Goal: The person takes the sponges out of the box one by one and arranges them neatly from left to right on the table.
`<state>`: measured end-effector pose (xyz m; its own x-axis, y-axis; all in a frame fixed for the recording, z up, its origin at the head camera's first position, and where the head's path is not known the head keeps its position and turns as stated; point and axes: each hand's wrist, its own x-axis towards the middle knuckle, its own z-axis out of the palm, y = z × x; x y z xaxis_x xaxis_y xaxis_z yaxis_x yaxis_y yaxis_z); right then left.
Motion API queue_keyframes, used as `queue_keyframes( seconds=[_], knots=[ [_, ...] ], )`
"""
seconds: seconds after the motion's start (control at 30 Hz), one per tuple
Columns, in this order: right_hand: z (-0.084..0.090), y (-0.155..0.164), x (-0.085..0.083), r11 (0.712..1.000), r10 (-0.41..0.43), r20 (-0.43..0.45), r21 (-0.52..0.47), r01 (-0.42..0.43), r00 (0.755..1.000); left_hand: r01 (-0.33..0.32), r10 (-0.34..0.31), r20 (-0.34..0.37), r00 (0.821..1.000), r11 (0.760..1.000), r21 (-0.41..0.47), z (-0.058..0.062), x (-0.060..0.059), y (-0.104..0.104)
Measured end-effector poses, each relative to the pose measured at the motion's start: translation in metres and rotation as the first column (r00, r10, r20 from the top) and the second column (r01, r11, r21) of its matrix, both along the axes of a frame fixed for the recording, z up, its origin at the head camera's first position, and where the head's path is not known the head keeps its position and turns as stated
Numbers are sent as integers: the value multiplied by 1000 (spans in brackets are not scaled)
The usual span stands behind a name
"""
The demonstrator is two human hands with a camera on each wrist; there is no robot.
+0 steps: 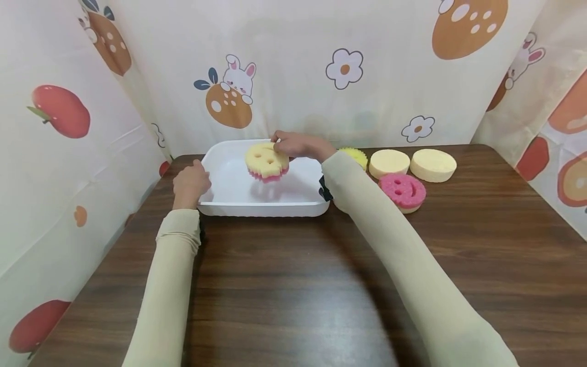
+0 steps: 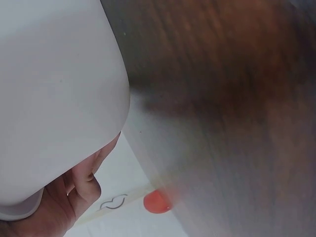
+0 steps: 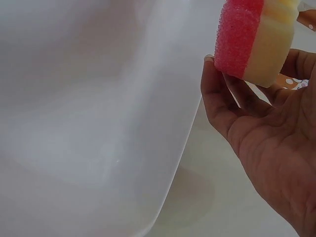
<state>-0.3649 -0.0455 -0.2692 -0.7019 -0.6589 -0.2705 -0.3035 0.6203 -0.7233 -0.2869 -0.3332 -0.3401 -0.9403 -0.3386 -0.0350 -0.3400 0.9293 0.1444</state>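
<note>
A two-layer sponge (image 1: 265, 161), cream above and pink below with face holes and a scalloped edge, is held over the white tray (image 1: 263, 210). My right hand (image 1: 300, 145) pinches it at its right side. In the right wrist view, fingertips meet the pink layer of the sponge (image 3: 239, 39), and the thumb is at the cream side. At the tray's left end, my left hand (image 1: 190, 183) grips the rim. Its fingers (image 2: 86, 190) lie along the tray's outer wall in the left wrist view, partly hidden by the tray.
Right of the tray lie a pink smiley sponge (image 1: 402, 191), two cream round sponges (image 1: 389, 163) and a yellow scalloped sponge (image 1: 355, 157) partly behind my right forearm. The dark wooden table (image 1: 275, 285) meets a printed curtain (image 1: 293, 66) at the back.
</note>
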Motion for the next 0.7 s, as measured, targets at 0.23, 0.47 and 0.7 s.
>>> queue_keyframes(
  seconds=[0.23,0.47,0.7],
  knots=[
    [4,15,1,999,-34,-30,-14,33,999,6,-6,-2,1000,1000,-8,1,2,1],
    [8,32,-1,998,-51,-14,-30,50,999,15,-15,-2,1000,1000,-5,3,4,0],
    [8,46,2,999,-47,-20,-20,47,999,37,-37,4,999,999,-11,4,6,3]
  ],
)
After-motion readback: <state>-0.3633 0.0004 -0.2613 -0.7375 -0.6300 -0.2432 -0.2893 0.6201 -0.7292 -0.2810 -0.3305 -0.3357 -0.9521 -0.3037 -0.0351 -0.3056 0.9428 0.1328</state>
